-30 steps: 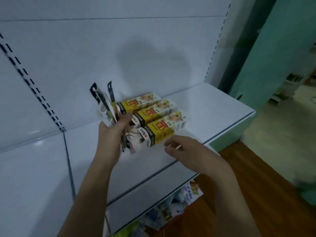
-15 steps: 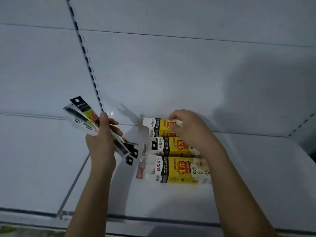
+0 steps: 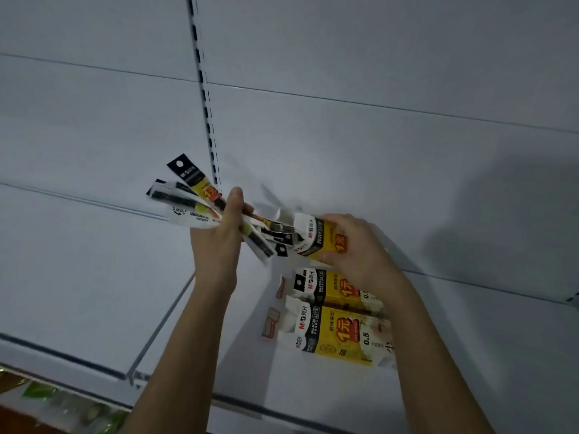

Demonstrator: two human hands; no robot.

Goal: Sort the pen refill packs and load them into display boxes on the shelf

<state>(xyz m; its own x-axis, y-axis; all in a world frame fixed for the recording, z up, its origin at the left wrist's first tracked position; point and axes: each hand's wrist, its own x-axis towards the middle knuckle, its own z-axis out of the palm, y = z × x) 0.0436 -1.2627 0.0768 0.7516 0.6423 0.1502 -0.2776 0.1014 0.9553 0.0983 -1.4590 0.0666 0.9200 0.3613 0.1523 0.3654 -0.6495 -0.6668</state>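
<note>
Head view: left hand (image 3: 216,245) clamped on fanned refill packs (image 3: 188,198); right hand (image 3: 360,249) gripped display box (image 3: 319,238) above shelf (image 3: 94,292).

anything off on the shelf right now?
The refill packs fan out unevenly in the left hand. The right hand grips one display box. Torn-looking flaps stick out beside the two boxes lying flat.

Right hand (image 3: 354,245) covers the far end of the lifted yellow-and-white cardboard display box (image 3: 319,238); blurred green goods (image 3: 62,405) at 7 o'clock run off-frame.
</note>
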